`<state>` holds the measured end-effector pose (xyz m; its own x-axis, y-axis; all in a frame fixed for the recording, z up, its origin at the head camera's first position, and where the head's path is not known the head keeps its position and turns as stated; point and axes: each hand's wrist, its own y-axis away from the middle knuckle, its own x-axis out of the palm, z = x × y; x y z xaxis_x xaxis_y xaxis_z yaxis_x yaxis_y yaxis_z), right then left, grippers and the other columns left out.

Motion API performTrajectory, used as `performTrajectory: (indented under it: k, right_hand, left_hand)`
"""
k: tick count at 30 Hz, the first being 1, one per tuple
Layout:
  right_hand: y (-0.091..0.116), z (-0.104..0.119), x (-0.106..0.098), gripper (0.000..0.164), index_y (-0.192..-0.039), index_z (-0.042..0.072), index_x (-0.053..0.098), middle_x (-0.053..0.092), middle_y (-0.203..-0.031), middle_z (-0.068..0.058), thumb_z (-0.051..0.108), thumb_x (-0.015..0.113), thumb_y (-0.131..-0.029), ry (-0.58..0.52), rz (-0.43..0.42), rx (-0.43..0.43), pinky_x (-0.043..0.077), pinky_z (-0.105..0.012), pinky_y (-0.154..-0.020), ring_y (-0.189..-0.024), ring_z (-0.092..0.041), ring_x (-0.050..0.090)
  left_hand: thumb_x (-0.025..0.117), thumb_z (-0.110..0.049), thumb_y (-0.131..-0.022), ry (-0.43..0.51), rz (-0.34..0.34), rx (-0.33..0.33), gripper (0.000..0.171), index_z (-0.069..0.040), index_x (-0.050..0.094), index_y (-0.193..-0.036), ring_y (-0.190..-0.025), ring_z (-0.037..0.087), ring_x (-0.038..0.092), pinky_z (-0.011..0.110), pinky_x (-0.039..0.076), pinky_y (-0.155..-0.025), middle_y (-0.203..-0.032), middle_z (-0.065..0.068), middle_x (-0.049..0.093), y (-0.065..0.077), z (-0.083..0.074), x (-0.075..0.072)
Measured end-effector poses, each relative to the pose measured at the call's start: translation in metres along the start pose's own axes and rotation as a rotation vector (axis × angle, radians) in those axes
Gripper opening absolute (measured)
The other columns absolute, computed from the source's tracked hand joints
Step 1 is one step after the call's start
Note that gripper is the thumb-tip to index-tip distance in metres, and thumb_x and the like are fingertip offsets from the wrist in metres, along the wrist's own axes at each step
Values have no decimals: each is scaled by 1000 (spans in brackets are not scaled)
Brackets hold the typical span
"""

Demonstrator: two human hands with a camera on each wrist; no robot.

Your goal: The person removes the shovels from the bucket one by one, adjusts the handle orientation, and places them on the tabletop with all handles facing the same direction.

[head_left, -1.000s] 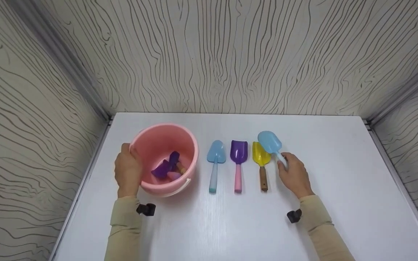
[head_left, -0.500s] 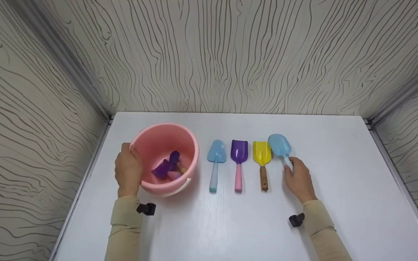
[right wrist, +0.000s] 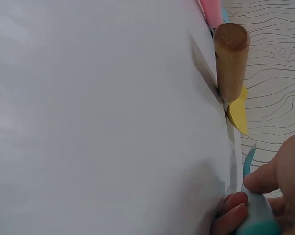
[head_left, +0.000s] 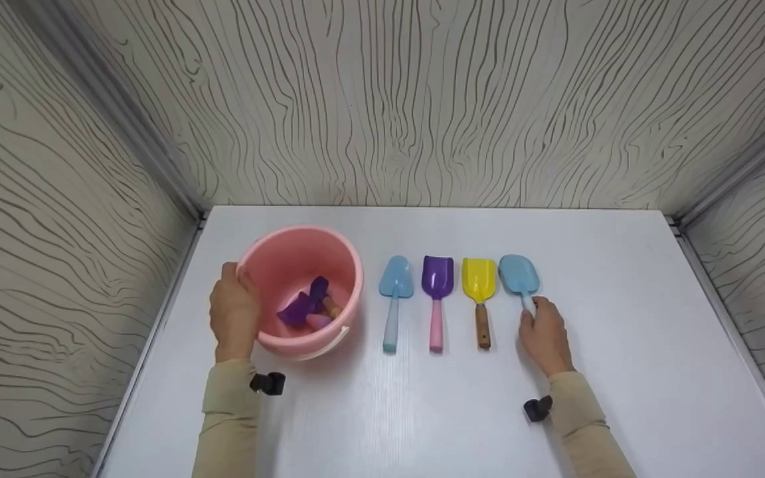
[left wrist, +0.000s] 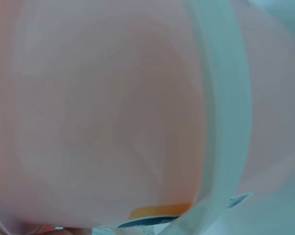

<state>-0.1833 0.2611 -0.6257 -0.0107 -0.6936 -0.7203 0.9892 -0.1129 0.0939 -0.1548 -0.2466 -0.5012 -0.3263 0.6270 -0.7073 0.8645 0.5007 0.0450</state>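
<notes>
My left hand (head_left: 234,311) grips the left rim of a pink bucket (head_left: 283,259), which stands tilted on the table. Inside it lie several small toy pieces (head_left: 297,311), purple and pale, partly overlapping. In the left wrist view the bucket wall and its white carrying handle (left wrist: 228,98) fill the picture. My right hand (head_left: 546,337) holds a light blue toy shovel (head_left: 519,272) by its pale handle, at the right end of a row. In the right wrist view, thumb and fingers pinch that handle, whose teal end (right wrist: 259,228) shows.
Left of the held shovel lie a yellow shovel (head_left: 479,279) with a brown handle, a purple shovel (head_left: 437,277) with a pink handle, and a blue trowel (head_left: 396,277). Wood-patterned walls (head_left: 396,99) enclose the white table (head_left: 435,411) at the back and sides.
My right hand has moved the light blue shovel right, off the yellow one, and turned it straighter in line with the row. The left hand and bucket stay put.
</notes>
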Motion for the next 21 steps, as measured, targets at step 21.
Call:
performTrajectory:
  k: [21]
  right_hand:
    - [1,16,5,52,-151,-21,30,42,-128,-35,11,41,-112,78,71,94,55,-56,-95,-105,-41,58]
  left_hand:
    - [33,-29,-118,12,-4,1,41,0,50,-141,-110,47,69,62,57,-87,-125,29,66,1,1,4]
